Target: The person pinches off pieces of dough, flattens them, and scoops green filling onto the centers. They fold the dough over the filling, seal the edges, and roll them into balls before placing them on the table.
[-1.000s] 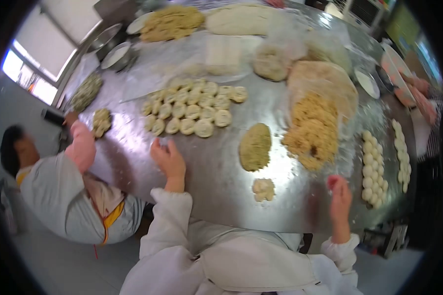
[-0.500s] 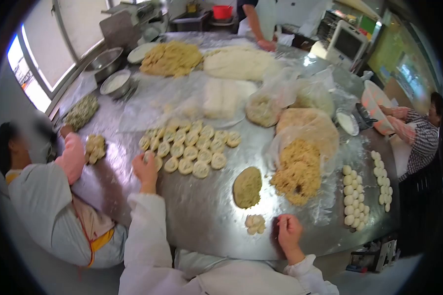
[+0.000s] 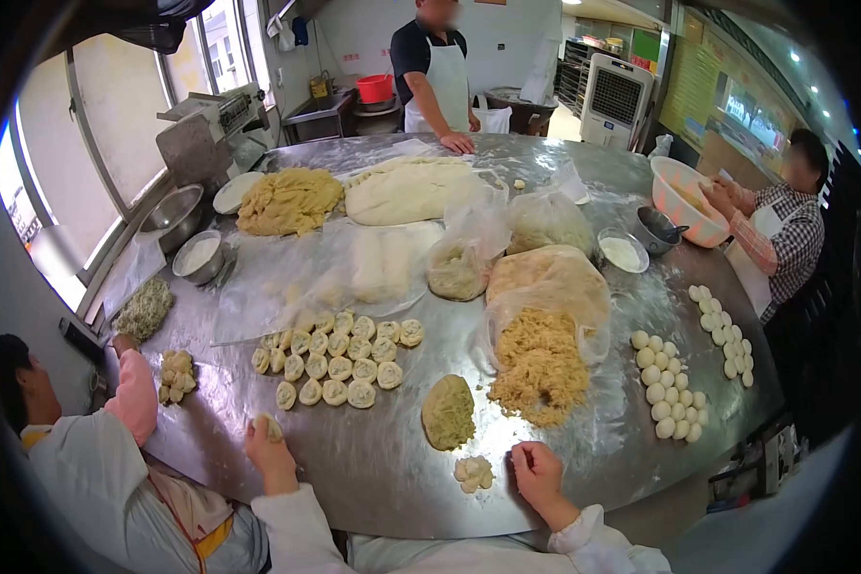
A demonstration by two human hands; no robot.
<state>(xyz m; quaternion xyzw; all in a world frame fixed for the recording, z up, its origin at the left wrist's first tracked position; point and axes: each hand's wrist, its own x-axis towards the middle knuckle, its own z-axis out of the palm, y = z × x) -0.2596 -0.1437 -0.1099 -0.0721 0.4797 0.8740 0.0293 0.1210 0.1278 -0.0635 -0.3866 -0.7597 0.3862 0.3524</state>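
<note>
My left hand (image 3: 274,455) is raised over the table's near edge, its fingers closed on a pale dough piece (image 3: 268,428). Beyond it, rows of round, flat dough pieces (image 3: 340,367) with swirled tops lie on the metal table. Near the front edge my right hand (image 3: 538,473) rests with curled fingers; what they hold, if anything, is hidden. Just left of that hand sits a small pile of dough lumps (image 3: 474,473). A greenish oval mound (image 3: 448,412) lies behind the pile, and crumbly brown filling (image 3: 541,368) spills from a plastic bag to its right.
A co-worker (image 3: 134,450) sits at the left beside a green mound (image 3: 144,309). Another person (image 3: 440,77) stands at the far side, and a third (image 3: 775,220) works at a large basin (image 3: 689,203). White dough balls (image 3: 672,387) line the right.
The camera view has tilted up, showing more of the room. My left hand has moved from the rows of dough pieces toward me and now holds a piece. My right hand stays near the small pile.
</note>
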